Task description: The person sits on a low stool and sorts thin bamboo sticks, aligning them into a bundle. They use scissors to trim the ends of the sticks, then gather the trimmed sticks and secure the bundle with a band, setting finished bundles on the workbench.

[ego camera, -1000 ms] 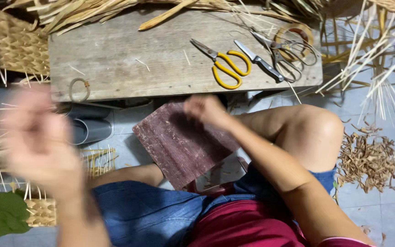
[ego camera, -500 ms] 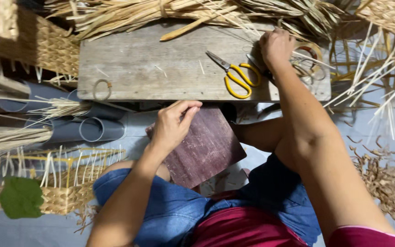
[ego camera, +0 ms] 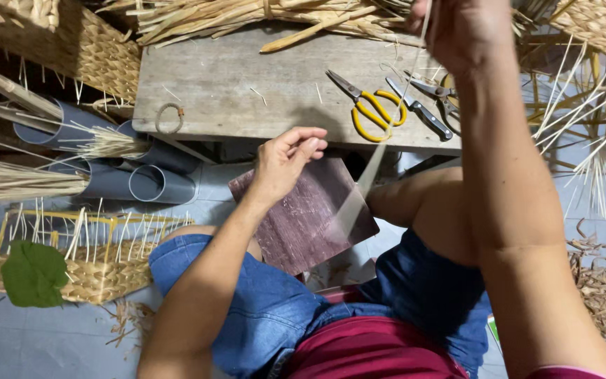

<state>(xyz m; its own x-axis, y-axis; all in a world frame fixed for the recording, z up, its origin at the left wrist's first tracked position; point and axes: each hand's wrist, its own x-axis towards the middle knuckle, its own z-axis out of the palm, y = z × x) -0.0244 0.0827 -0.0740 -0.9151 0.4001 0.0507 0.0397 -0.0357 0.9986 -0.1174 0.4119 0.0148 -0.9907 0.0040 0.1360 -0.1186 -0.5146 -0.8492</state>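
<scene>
The right hand (ego camera: 466, 31) is raised close to the camera and cut off by the top edge, so its fingertips are out of sight; it is clenched on a thin pale strip (ego camera: 380, 151) that runs down from it, blurred along its lower stretch, to the dark board (ego camera: 296, 224) on the person's lap. Where the strip ends against the board is hard to make out. The right forearm crosses in front of the worktop (ego camera: 247, 84) and hides its right end, along with part of the grey shears (ego camera: 426, 105) lying there. The left hand (ego camera: 285, 158) hovers over the board's upper left corner, fingers loosely curled and holding nothing; whether it touches the board cannot be told. Yellow scissors (ego camera: 369, 109) lie on the worktop just left of the shears, and a small cord ring (ego camera: 168, 118) sits near the worktop's left front edge. A heap of straw (ego camera: 247, 17) lies along the worktop's far edge, partly cut off at the top. Left of the worktop stand grey pipes (ego camera: 152, 182) stuffed with reed bundles, and below them a half-woven basket (ego camera: 71, 267) with a green leaf (ego camera: 34, 274) on it. Right of the worktop, loose reeds (ego camera: 590, 133) fan over the floor, with brown shavings (ego camera: 604, 288) nearer the person.
</scene>
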